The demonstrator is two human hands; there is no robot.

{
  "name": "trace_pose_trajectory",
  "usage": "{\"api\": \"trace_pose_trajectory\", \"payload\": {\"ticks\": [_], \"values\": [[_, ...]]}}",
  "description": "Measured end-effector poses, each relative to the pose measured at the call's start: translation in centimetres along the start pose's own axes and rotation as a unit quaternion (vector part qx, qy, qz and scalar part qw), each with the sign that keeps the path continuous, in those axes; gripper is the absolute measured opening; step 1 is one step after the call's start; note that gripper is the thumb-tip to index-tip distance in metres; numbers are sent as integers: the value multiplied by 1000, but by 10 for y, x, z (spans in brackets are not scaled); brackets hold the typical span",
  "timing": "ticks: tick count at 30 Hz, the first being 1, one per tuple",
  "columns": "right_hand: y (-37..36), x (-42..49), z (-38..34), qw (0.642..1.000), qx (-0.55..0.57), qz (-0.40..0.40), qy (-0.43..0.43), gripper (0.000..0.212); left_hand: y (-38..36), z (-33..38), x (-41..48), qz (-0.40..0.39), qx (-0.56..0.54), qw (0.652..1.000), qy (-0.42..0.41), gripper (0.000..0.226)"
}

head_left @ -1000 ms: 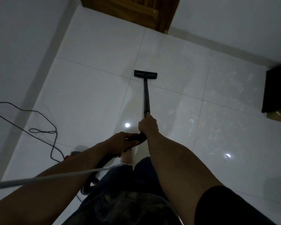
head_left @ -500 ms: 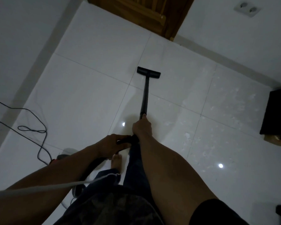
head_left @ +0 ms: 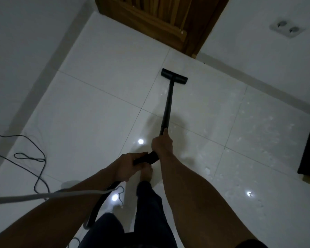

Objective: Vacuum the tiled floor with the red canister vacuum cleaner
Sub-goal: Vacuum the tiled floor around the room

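- Right hand (head_left: 162,143) grips the black wand (head_left: 167,108), fingers curled around it.
- Left hand (head_left: 127,165) holds the handle end (head_left: 145,158).
- Floor head (head_left: 174,76) rests on the white tiles (head_left: 89,122).

Sleeve (head_left: 251,245): short, black, on the right upper arm.
Forearms (head_left: 195,194): both bare.
Left hand (head_left: 127,165): bare.
Right hand (head_left: 162,144): bare.
Trousers (head_left: 147,212): long, dark blue.
Foot (head_left: 146,173): bare.
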State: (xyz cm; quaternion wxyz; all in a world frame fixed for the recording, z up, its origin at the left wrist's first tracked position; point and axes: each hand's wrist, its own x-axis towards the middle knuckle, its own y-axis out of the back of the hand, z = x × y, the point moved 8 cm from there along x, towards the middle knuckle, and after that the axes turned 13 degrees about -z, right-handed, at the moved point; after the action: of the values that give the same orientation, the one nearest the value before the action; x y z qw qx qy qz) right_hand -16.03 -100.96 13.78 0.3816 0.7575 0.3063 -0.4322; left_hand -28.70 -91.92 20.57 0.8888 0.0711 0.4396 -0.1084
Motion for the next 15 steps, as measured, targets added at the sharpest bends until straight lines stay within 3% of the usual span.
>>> {"api": "trace_pose_trajectory", "payload": {"ticks": [15], "values": [[65,70,-94,1000,-8,31,-1,73,74,52,83,36,16,999,-4,53]]}}
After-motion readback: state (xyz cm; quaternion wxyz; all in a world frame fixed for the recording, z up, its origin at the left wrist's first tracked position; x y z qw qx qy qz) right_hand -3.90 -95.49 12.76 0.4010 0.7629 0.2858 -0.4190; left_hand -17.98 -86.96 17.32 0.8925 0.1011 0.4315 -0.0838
